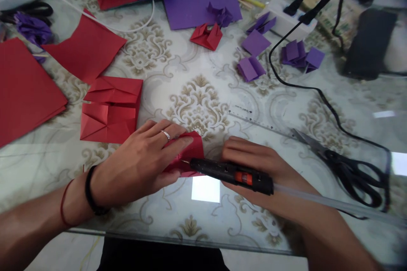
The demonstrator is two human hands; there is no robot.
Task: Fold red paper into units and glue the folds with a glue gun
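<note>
My left hand (pixel 140 163) lies flat with its fingers together, pressing down a small folded red paper piece (pixel 190 149) near the table's front edge. A ring shows on one finger. My right hand (pixel 257 165) is closed around a black hot glue gun (pixel 233 174) with an orange trigger. Its nozzle points left and touches the red piece's lower edge. A clear glue stick (pixel 318 201) sticks out of the gun's back toward the right.
Black scissors (pixel 346 167) and a clear ruler (pixel 254 120) lie right of my hands. Folded red paper (pixel 110 110) and red sheets (pixel 25 89) sit at the left. Purple folded pieces (pixel 251 67), a purple sheet (pixel 197 2), a white power strip (pixel 282 19) and black cables (pixel 318 93) lie farther back.
</note>
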